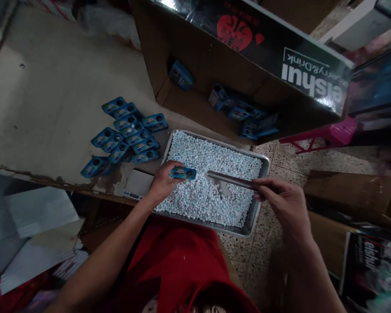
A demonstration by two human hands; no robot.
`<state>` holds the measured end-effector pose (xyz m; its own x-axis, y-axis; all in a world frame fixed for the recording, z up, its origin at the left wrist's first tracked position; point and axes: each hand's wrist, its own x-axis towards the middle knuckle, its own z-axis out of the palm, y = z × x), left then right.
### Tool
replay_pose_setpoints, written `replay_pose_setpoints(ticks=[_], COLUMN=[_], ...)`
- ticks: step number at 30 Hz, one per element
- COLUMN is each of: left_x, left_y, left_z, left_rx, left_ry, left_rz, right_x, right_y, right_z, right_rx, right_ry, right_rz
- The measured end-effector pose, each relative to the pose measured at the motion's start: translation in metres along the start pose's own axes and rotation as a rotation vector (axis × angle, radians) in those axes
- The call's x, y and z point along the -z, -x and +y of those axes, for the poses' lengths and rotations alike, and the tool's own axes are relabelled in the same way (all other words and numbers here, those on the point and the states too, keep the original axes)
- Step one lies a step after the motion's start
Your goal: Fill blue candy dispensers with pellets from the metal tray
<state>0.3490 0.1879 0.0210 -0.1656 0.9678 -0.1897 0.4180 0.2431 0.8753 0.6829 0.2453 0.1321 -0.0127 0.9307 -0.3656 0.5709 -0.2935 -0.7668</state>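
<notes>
A metal tray (pixel 259 208) full of small white and pale blue pellets (pixel 208 163) rests on my lap and the table edge. My left hand (pixel 161 182) is closed on a small blue box (pixel 183 173), held over the tray's left side. My right hand (pixel 280 198) grips the handle of a flat metal scoop (pixel 230 179) whose blade lies in the pellets at the tray's middle. The scoop's tip points toward the blue box, a short gap away.
Several matching blue boxes (pixel 127 134) lie in a heap on the worn table (pixel 52 100) left of the tray. More lie inside a big open cardboard carton (pixel 215 82) behind it. A small scale (pixel 137 184) sits by my left wrist. A pink stool (pixel 332 134) stands at right.
</notes>
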Motion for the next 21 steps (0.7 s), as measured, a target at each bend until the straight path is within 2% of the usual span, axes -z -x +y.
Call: replay_pose_setpoints(ticks=[2,3,4,6,8,10,12,13,14,16,19,21], left_x=[0.004,0.005,0.006,0.007,0.010,0.014,0.019,0.021,0.023,0.024,0.019,0.013], left_y=[0.000,0.000,0.000,0.001,0.003,0.005,0.007,0.009,0.011,0.014,0.020,0.023], left_z=[-0.004,-0.004,-0.003,0.000,0.001,-0.003,-0.011,-0.015,-0.019,-0.024,-0.022,-0.017], left_rx=[0.040,0.038,0.028,0.017,0.027,0.034,0.048,0.061,0.074,0.085,0.066,0.059], left_ry=[0.073,0.074,0.059,0.021,-0.003,-0.044,-0.090,-0.107,-0.117,-0.134,-0.161,-0.164], left_rz=[-0.017,-0.032,-0.049,-0.054,-0.026,-0.012,0.008,0.026,0.048,0.087,0.124,0.149], right_x=[0.011,0.010,0.003,-0.030,-0.082,-0.135,-0.173,-0.182,-0.184,-0.171,-0.129,-0.102], right_y=[-0.010,-0.017,-0.027,-0.050,-0.076,-0.099,-0.115,-0.119,-0.119,-0.113,-0.094,-0.082], right_z=[0.056,0.083,0.106,0.134,0.137,0.124,0.111,0.107,0.105,0.107,0.107,0.097], right_rx=[-0.079,-0.112,-0.133,-0.140,-0.117,-0.135,-0.175,-0.190,-0.197,-0.204,-0.220,-0.214], right_ry=[0.005,-0.024,-0.051,-0.103,-0.174,-0.310,-0.429,-0.467,-0.484,-0.509,-0.543,-0.546], right_rz=[0.180,0.249,0.286,0.279,0.195,0.066,-0.034,-0.063,-0.078,-0.100,-0.162,-0.219])
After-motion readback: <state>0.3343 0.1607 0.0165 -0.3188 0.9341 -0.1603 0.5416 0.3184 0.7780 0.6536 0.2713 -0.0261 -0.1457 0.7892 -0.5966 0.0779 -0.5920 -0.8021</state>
